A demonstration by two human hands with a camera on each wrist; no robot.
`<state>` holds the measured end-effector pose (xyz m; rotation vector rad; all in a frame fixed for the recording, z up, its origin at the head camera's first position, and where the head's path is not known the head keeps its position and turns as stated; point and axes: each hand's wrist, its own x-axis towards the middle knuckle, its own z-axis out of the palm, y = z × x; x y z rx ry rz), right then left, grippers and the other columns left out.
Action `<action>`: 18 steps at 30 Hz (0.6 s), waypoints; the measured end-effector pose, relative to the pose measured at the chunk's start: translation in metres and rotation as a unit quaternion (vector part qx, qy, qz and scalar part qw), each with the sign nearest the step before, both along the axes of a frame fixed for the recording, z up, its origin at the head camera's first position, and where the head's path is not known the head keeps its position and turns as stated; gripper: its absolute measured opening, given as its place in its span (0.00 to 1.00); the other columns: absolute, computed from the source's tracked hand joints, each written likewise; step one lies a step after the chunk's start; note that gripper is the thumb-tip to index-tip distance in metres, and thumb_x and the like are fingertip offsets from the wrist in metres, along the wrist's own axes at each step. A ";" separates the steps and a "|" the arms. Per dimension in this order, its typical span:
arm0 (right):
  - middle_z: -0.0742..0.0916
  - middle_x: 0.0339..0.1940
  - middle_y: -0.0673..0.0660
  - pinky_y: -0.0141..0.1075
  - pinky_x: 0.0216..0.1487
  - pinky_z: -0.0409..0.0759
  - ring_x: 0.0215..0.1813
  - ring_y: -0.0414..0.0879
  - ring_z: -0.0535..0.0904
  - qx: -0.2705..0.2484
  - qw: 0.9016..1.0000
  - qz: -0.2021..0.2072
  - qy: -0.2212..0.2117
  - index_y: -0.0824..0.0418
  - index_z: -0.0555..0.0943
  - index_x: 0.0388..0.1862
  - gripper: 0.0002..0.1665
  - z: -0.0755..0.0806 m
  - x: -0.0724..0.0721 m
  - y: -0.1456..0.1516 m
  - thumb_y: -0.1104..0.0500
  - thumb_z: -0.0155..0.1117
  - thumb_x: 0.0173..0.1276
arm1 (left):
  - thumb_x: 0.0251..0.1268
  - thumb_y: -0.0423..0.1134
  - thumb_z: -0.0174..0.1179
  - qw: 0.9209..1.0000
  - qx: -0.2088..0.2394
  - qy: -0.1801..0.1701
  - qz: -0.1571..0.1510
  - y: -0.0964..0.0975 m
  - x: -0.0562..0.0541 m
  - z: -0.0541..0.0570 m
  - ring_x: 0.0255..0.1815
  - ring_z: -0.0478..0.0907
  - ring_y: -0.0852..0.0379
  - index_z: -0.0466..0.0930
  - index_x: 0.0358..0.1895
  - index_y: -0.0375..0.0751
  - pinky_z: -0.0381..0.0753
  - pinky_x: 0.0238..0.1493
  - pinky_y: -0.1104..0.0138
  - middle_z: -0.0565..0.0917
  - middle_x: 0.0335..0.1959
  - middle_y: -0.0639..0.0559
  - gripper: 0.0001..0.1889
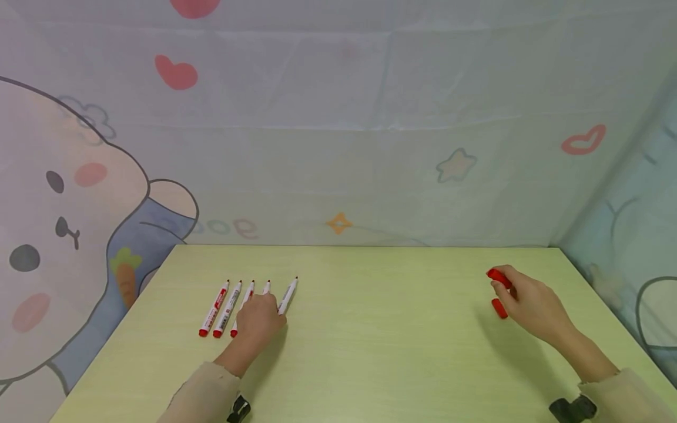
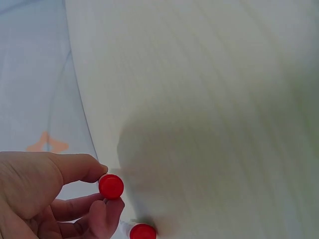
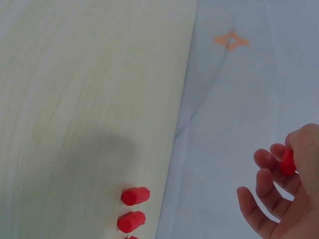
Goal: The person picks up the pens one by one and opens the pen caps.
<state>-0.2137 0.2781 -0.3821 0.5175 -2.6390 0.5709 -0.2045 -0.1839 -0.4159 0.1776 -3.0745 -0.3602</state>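
My left hand (image 1: 260, 317) pinches a white marker (image 1: 288, 294) with a dark, uncapped tip, low over the table at left. In the left wrist view its red end (image 2: 111, 186) shows between thumb and fingers, and another marker's red end (image 2: 143, 232) is close beside it. Several similar uncapped markers (image 1: 214, 308) lie side by side to the left, some partly hidden by that hand. At the right, my right hand (image 1: 534, 305) holds a red cap (image 1: 499, 277) between thumb and fingers, above the table. Below it lie more red caps (image 3: 135, 195), mostly hidden in the head view.
A pale wood-grain table (image 1: 381, 352) spans the view. Behind it hangs a printed cloth (image 1: 344, 117) with hearts, stars and a cartoon animal at left; another cloth (image 1: 629, 235) borders the right side.
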 end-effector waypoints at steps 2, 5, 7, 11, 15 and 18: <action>0.75 0.17 0.45 0.30 0.16 0.61 0.17 0.34 0.62 0.002 1.000 -0.001 0.000 0.60 0.75 0.46 0.11 -0.001 0.000 0.003 0.61 0.55 0.65 | 0.50 0.36 0.61 1.000 -0.003 -0.003 -0.001 0.000 0.000 0.000 0.16 0.64 0.56 0.69 0.15 0.39 0.61 0.13 0.65 0.70 0.14 0.50 0.13; 0.73 0.15 0.44 0.30 0.16 0.61 0.16 0.33 0.61 0.006 1.000 -0.001 0.001 0.60 0.75 0.47 0.11 -0.002 0.000 0.005 0.60 0.55 0.66 | 0.50 0.36 0.61 1.000 -0.006 -0.001 -0.004 0.001 0.000 0.000 0.17 0.64 0.56 0.69 0.16 0.39 0.62 0.13 0.64 0.71 0.14 0.50 0.12; 0.72 0.15 0.44 0.30 0.16 0.61 0.16 0.33 0.61 0.007 1.000 0.001 0.001 0.60 0.75 0.47 0.11 -0.002 0.000 0.006 0.60 0.55 0.66 | 0.50 0.36 0.61 1.000 -0.007 0.001 -0.006 0.001 -0.001 0.000 0.17 0.64 0.56 0.69 0.16 0.38 0.62 0.13 0.64 0.70 0.14 0.50 0.12; 0.72 0.13 0.43 0.30 0.15 0.61 0.15 0.33 0.61 0.009 1.000 0.002 0.000 0.60 0.75 0.47 0.11 -0.002 -0.001 0.007 0.60 0.54 0.66 | 0.50 0.34 0.60 1.000 -0.006 0.003 -0.010 0.001 -0.002 -0.001 0.17 0.64 0.55 0.69 0.18 0.38 0.62 0.14 0.64 0.70 0.15 0.49 0.10; 0.72 0.14 0.44 0.30 0.16 0.61 0.15 0.33 0.61 0.011 1.000 0.002 -0.004 0.60 0.75 0.47 0.11 -0.003 -0.001 0.007 0.60 0.55 0.66 | 0.50 0.34 0.60 1.000 -0.007 0.003 -0.012 0.000 -0.002 -0.001 0.18 0.66 0.54 0.70 0.21 0.37 0.62 0.15 0.63 0.70 0.15 0.49 0.09; 0.72 0.14 0.44 0.30 0.16 0.61 0.16 0.33 0.61 0.012 1.000 0.002 -0.006 0.60 0.75 0.47 0.11 -0.003 0.000 0.007 0.60 0.55 0.65 | 0.50 0.34 0.61 1.000 -0.010 0.006 -0.015 -0.001 0.000 0.000 0.18 0.66 0.53 0.71 0.23 0.36 0.63 0.16 0.63 0.70 0.16 0.48 0.08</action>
